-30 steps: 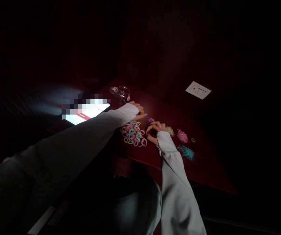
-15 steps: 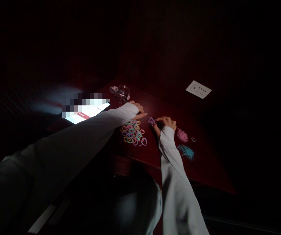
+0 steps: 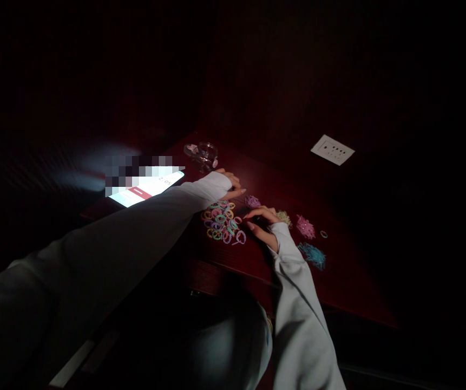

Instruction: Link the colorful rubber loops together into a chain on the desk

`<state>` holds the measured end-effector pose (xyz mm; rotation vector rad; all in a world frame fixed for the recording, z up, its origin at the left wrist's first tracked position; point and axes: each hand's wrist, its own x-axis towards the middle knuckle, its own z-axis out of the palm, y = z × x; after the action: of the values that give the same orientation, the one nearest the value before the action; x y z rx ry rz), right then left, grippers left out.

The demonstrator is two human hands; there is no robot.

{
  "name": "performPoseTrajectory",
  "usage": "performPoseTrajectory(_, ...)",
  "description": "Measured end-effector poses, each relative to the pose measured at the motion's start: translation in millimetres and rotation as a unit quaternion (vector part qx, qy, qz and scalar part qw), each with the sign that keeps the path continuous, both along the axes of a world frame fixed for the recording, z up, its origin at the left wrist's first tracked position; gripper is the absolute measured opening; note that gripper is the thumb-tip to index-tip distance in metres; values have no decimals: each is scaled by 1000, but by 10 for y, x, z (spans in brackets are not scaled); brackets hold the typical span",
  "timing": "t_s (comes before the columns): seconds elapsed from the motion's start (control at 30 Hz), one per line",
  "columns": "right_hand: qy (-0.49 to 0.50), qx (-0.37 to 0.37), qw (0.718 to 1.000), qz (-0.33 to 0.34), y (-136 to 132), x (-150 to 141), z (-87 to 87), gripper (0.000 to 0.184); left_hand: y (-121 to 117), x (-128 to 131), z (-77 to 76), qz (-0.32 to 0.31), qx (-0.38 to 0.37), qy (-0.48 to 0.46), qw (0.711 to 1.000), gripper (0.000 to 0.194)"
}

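Open lane along the front of the bench [image 3: 253,264]
Room runs between the ring pile [image 3: 221,221] and the bench's near edge; the left sleeve [image 3: 147,227] walls off the jar [image 3: 207,154] from the near side; the pink bundle [image 3: 306,227] and blue bundle [image 3: 314,257] crowd the right sleeve [image 3: 297,292].

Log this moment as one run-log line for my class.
left hand: beside multicoloured rings | right hand: right of rings, grip unclear | purple pile: beyond right hand | pink pile, teal pile: farther right
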<state>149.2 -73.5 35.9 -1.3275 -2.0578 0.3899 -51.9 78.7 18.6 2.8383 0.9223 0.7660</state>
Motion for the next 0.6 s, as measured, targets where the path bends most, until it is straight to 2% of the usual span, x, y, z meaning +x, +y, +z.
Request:
performPoseTrajectory(0.17,-43,-21,999,-11,-61,26,-51,15,-18,24,9,0,1,5,1000,38)
performPoseTrajectory(0.33,-82,-33,996,-13,-48,17,-86,6,4,24,-35,7,5,-5,1000,38)
performPoseTrajectory(0.6,-78,-24,997,-1,-30,41,-115,9,19,-7,-33,-5,-4,-7,1000,39)
